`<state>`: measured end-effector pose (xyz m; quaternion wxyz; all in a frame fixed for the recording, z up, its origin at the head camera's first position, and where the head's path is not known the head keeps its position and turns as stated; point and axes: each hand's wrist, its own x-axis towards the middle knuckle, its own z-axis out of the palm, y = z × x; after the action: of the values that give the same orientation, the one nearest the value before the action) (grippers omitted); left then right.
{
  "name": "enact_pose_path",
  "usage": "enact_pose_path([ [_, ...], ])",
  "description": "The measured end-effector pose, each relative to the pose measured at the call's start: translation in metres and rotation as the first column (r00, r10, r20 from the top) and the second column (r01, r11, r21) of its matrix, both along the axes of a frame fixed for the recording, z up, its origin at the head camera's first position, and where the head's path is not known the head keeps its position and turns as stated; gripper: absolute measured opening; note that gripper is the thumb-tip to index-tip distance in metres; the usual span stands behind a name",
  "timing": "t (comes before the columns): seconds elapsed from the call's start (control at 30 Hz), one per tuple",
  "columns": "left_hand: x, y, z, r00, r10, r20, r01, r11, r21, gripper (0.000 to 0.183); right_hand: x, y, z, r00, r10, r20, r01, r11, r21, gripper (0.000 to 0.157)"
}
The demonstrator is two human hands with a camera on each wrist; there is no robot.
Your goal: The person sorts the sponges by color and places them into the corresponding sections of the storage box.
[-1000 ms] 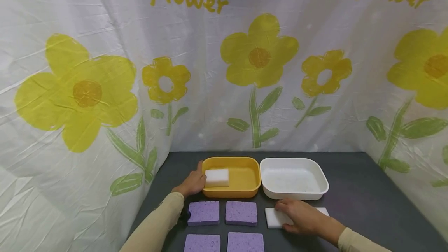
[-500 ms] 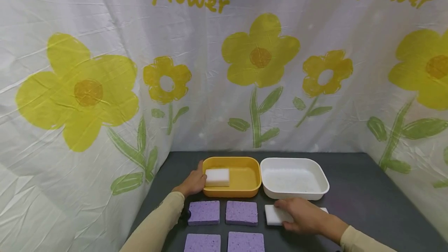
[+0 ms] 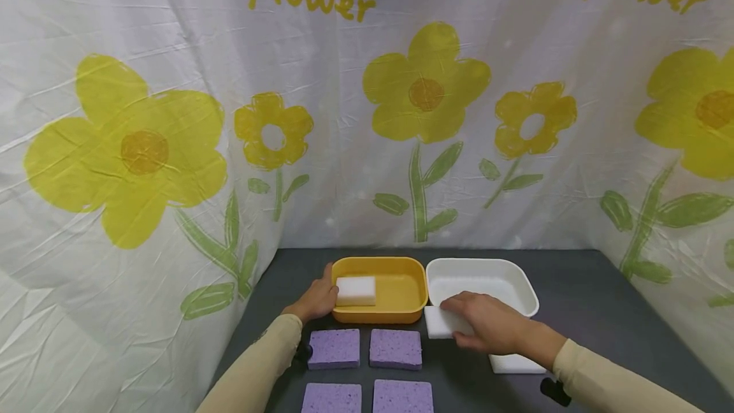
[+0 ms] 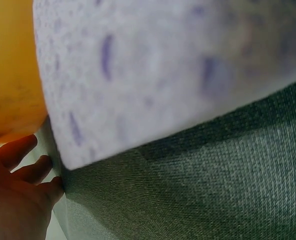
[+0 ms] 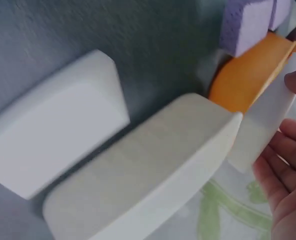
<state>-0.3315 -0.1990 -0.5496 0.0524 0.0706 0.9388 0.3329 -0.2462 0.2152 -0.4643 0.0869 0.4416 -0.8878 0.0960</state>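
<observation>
My right hand [image 3: 487, 322] grips a white sponge [image 3: 440, 323], raised in front of the white tray [image 3: 530, 290] and near the yellow tray's right corner. In the right wrist view this white sponge [image 5: 263, 122] sits between thumb and fingers. A second white sponge [image 3: 518, 364] lies on the table under my right wrist. At the left end of the yellow tray [image 3: 401, 316] my left hand [image 3: 317, 298] rests against the wall. In the left wrist view its fingers [image 4: 35, 172] extend beside the tray. Another white sponge [image 3: 355, 291] lies inside the yellow tray, at its left.
Purple sponges lie in two rows before the trays: one at the back left [image 3: 334, 348], one at the back right [image 3: 395, 348], and two nearer ones partly cut off by the frame. A flower-print curtain [image 3: 344, 209] hangs behind the dark table [image 3: 590, 324].
My right hand has lifted a white sponge and carried it up and leftward toward the trays, uncovering another white sponge on the table. The left hand stays at the yellow tray.
</observation>
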Motion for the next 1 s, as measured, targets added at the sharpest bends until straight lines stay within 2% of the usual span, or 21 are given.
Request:
enact_pose_path([
  [0.3, -0.005, -0.003, -0.007, 1.000, 0.013, 0.020, -0.013, 1.000, 0.014, 0.069, -0.028, -0.023, 0.017, 0.999, 0.005, -0.032, -0.005, 1.000, 0.006, 0.044],
  [0.5, -0.006, -0.002, -0.007, 1.000, -0.004, 0.000, 0.004, 1.000, -0.011, 0.068, -0.047, -0.040, 0.022, 0.998, 0.022, -0.057, -0.022, 1.000, -0.007, 0.042],
  [0.8, -0.003, -0.002, -0.005, 1.000, -0.020, -0.017, 0.020, 1.000, -0.015, 0.067, -0.073, -0.065, 0.022, 1.000, -0.003, 0.009, 0.003, 1.000, 0.019, 0.044],
  [1.0, -0.001, -0.002, -0.004, 1.000, -0.013, -0.001, 0.013, 1.000, 0.017, 0.068, -0.089, -0.080, 0.013, 0.999, 0.004, 0.039, -0.006, 0.999, 0.049, 0.042],
])
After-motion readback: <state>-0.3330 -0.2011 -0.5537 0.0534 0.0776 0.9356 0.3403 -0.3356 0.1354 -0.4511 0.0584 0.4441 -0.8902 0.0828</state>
